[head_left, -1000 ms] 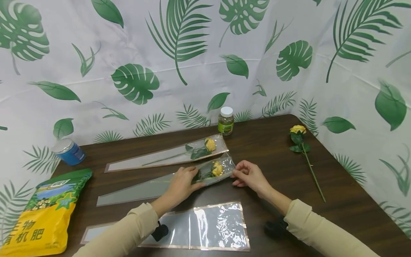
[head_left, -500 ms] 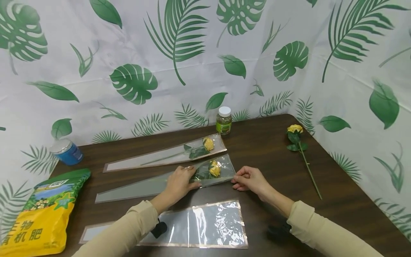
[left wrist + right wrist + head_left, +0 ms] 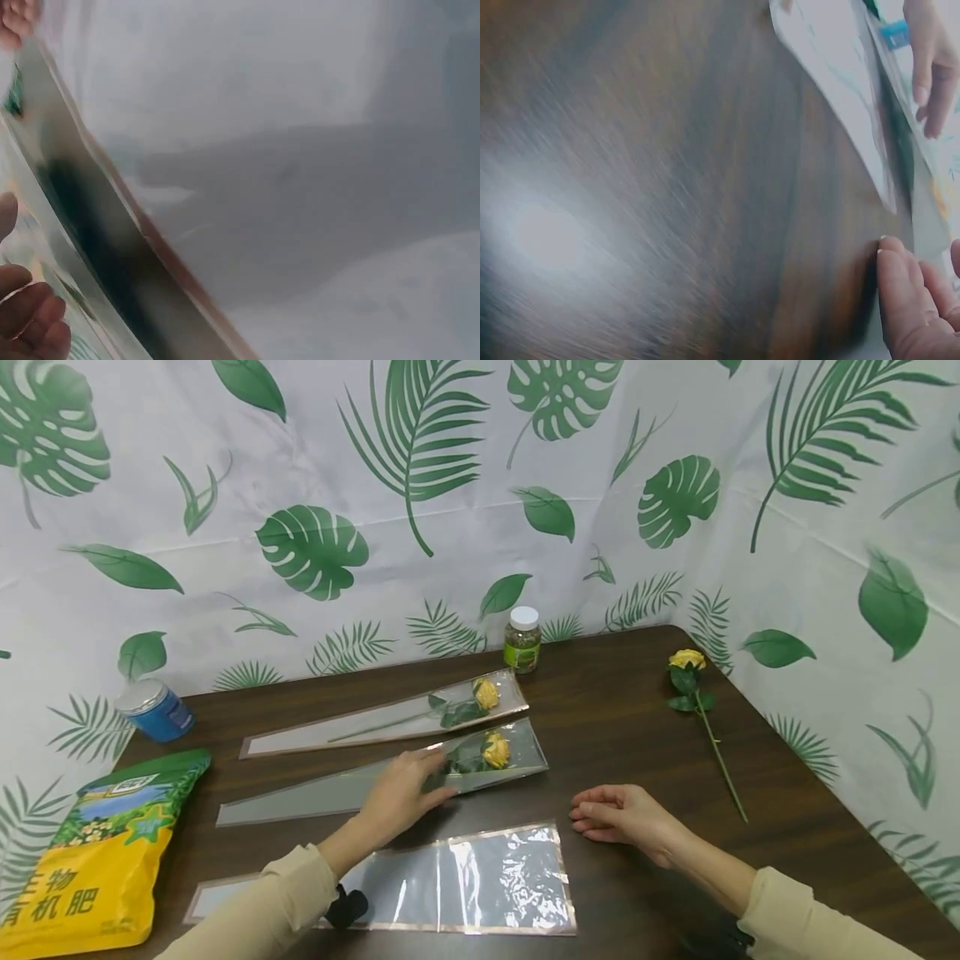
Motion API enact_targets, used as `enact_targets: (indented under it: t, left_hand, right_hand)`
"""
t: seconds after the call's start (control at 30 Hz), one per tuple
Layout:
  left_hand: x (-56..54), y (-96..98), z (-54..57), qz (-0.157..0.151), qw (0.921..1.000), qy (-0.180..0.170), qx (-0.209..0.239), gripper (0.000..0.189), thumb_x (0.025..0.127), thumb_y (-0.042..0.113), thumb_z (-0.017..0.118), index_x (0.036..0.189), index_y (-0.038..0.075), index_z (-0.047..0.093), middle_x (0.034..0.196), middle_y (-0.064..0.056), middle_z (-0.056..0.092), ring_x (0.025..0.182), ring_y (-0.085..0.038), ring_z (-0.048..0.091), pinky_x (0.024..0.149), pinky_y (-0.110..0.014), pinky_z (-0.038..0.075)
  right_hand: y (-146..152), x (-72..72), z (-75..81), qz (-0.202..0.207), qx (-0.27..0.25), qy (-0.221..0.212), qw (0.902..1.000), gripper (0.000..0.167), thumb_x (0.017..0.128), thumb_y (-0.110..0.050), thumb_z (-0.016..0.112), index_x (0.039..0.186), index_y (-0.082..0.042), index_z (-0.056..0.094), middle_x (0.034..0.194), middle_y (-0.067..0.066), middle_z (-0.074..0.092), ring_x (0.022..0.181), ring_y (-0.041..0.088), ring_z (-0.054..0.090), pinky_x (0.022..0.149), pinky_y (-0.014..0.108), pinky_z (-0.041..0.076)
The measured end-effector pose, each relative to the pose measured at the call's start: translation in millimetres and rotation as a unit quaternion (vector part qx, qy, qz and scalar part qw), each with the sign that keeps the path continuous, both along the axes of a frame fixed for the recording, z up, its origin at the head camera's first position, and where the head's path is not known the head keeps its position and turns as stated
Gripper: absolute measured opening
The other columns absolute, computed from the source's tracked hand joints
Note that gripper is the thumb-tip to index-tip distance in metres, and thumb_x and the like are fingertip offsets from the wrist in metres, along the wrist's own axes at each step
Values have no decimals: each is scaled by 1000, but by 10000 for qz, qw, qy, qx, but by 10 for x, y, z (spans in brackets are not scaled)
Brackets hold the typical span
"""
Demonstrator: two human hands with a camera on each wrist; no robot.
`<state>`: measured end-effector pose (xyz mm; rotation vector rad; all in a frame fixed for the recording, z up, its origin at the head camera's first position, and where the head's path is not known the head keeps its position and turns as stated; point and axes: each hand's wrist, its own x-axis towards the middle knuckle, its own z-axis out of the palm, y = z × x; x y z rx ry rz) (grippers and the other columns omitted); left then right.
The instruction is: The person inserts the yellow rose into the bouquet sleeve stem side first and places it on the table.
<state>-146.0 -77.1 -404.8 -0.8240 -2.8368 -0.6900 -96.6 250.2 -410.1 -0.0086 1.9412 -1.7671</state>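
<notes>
The middle clear tapered flower sleeve (image 3: pixel 322 793) lies on the table with a yellow rose (image 3: pixel 497 750) inside, its bloom near the wide right end. My left hand (image 3: pixel 405 789) is over this sleeve just left of the bloom, fingers relaxed, covering part of the stem. My right hand (image 3: pixel 626 818) is off to the right of the sleeve, fingers loosely bent and holding nothing. In the right wrist view, the right fingers (image 3: pixel 904 292) show beside dark wood. The left wrist view has the left fingers (image 3: pixel 34 322) at its lower left edge.
Behind lies another sleeve (image 3: pixel 285 742) with a yellow rose (image 3: pixel 487 694). A flat sleeve (image 3: pixel 420 893) is in front. A loose yellow rose (image 3: pixel 686 660) lies at right. A jar (image 3: pixel 522 643), a blue can (image 3: pixel 159 710) and a fertilizer bag (image 3: pixel 97 868) stand around.
My right hand has let go of the sleeve's right corner and moved right and toward me. My left hand has slid slightly left. The sleeve's wide end now lies flatter.
</notes>
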Motion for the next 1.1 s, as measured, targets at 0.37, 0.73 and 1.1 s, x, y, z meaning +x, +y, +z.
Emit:
enact_targets:
  t: [0.37, 0.73, 1.1]
  left_hand:
    - [595, 162, -111, -1316, 9876, -298, 798, 51, 74, 32, 78, 112, 3, 62, 83, 1, 63, 72, -6, 56, 67, -19, 48]
    - [693, 226, -240, -1189, 9927, -195, -107, 72, 64, 45, 80, 122, 7, 59, 77, 10, 48, 67, -2, 42, 58, -19, 40]
    - [617, 281, -287, -1048, 9944, 160, -24, 71, 64, 45, 80, 121, 7, 61, 73, 9, 48, 63, -5, 42, 54, -20, 37]
  right_hand:
    - [9, 213, 77, 263, -530, -638, 9962, 53, 94, -17, 58, 128, 20, 39, 111, 15, 65, 98, 20, 66, 85, 32, 52]
    - [-156, 303, 73, 410, -685, -864, 9931, 56, 93, -15, 58, 132, 19, 35, 111, 14, 65, 100, 19, 65, 85, 32, 52]
    - [-336, 292, -113, 481, -158, -539, 9973, 36, 89, -11, 63, 111, 16, 52, 85, 4, 66, 75, 12, 64, 68, 30, 56]
